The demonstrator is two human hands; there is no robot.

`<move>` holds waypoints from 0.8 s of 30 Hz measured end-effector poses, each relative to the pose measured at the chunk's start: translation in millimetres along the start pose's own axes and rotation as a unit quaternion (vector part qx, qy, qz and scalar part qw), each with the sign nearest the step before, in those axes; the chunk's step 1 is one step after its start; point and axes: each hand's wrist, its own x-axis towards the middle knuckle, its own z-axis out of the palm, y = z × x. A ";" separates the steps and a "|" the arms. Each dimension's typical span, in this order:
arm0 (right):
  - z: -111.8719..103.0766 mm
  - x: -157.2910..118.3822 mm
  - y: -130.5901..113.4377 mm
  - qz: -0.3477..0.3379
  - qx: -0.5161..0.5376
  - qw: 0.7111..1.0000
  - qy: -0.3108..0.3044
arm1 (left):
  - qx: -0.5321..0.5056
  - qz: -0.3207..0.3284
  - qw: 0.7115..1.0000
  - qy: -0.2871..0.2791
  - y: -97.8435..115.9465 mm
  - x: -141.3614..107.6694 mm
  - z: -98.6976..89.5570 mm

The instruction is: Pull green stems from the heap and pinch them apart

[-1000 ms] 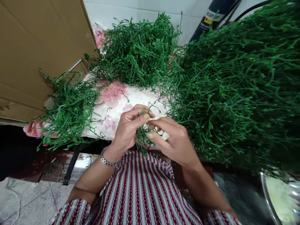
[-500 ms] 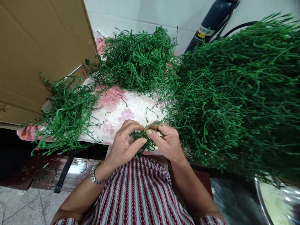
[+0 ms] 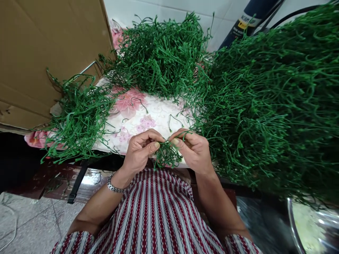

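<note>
I hold a small sprig of green plastic stems [image 3: 167, 155] just above my lap, at the near edge of the worktop's floral cloth [image 3: 137, 116]: my left hand [image 3: 140, 151] is closed on it with thumb against forefinger, my right hand [image 3: 194, 150] pinched shut on its other side. To do this well I judge I should grip near the stems' base and work 1 strand at a time, since these thin, springy, rubbery strands with small nubs snag easily. The big heap [image 3: 265, 98] at my right is the same tangle.
</note>
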 end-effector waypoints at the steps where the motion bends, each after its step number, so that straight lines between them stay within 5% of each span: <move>1: 0.1 0.5 -0.3 0.003 0.010 1.000 -0.001 | -0.001 0.007 1.000 -0.006 -0.1 -0.2 -0.5; 15: -2.0 9.7 5.0 -0.014 0.105 0.991 -0.082 | 0.177 0.136 0.970 -0.098 6.1 -2.9 -1.1; 19: -8.0 8.0 3.9 -0.010 0.012 0.996 -0.089 | 0.181 0.137 0.971 -0.074 7.0 -2.1 1.4; 24: -25.7 -6.7 -11.6 -0.098 -0.154 0.980 0.081 | 0.219 0.127 0.967 -0.044 6.0 0.8 5.5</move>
